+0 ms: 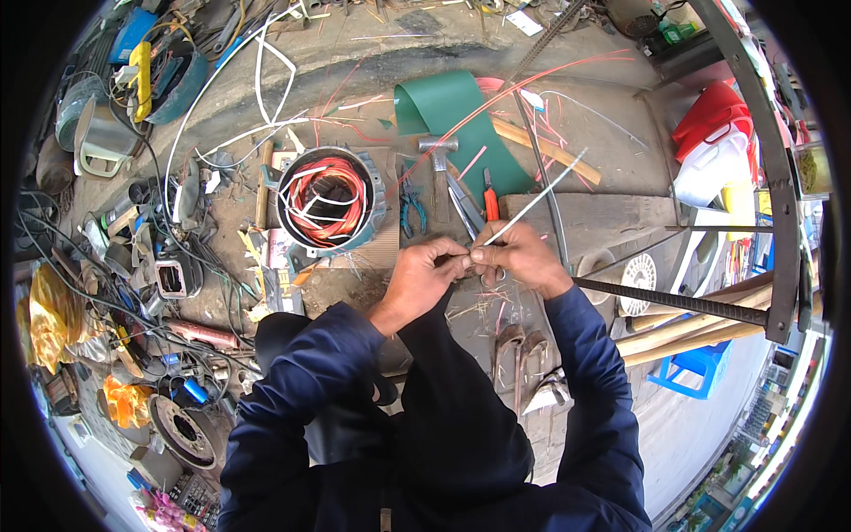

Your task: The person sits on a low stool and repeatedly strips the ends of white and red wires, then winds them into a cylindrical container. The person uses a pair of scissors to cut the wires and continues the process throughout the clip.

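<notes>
My left hand (415, 277) and my right hand (525, 259) meet fingertip to fingertip above my knee, both pinched closed. From the right hand a thin white tube or strip (542, 193) slants up and to the right. The left fingers press together at its lower end; whatever is between them is too small to make out. Beyond the left hand stands a round motor housing (379, 191) with red-orange wire coils (306, 191) and white strips inside. Teal-handled pliers (413, 213), a hammer (440, 173) and a red-handled tool (490, 197) lie just past the hands.
A curled green sheet (456, 111) and a wooden stick (550, 152) lie farther off among wire scraps. Cables, metal parts and a pitcher (105, 140) crowd the left. A metal frame (753, 133), a red bag (709, 115) and a blue stool (696, 368) are at right.
</notes>
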Tool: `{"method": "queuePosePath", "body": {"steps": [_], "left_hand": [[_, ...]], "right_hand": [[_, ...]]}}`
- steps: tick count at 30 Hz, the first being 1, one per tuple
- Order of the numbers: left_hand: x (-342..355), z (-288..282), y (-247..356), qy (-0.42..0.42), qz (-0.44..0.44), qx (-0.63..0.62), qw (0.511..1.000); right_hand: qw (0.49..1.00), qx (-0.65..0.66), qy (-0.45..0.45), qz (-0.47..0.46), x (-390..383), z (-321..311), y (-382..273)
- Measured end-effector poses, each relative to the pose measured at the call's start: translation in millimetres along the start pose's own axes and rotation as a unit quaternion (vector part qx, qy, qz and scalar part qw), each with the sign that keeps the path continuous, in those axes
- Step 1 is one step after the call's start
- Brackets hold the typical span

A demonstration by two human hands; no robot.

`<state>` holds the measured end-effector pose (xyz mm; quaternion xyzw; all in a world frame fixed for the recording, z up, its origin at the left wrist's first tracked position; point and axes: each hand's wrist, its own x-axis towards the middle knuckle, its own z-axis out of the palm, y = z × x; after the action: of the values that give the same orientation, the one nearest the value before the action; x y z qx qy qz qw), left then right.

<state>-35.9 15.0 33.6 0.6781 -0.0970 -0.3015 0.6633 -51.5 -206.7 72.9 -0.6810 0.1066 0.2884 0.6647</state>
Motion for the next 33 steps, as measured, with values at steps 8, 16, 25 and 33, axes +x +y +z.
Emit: {"method": "queuePosePath", "body": {"steps": [8,16,25,33], "left_hand": [[25,-13,-16,-0.006,-0.080,-0.040,0.996],[47,-21,-44,0.042,-0.166,-0.099,0.980],[51,-26,-53,0.079,-0.201,-0.150,0.965],[54,-25,-51,0.073,-0.189,-0.158,0.966]], "right_hand": [[0.992,-0.014,-0.083,0.093,40,-19,3],[0.991,-0.044,0.068,0.110,15,-47,80],[0.861,-0.406,0.307,-0.005,-3,10,243],[0.852,-0.410,0.327,0.017,-11,20,252]]}}
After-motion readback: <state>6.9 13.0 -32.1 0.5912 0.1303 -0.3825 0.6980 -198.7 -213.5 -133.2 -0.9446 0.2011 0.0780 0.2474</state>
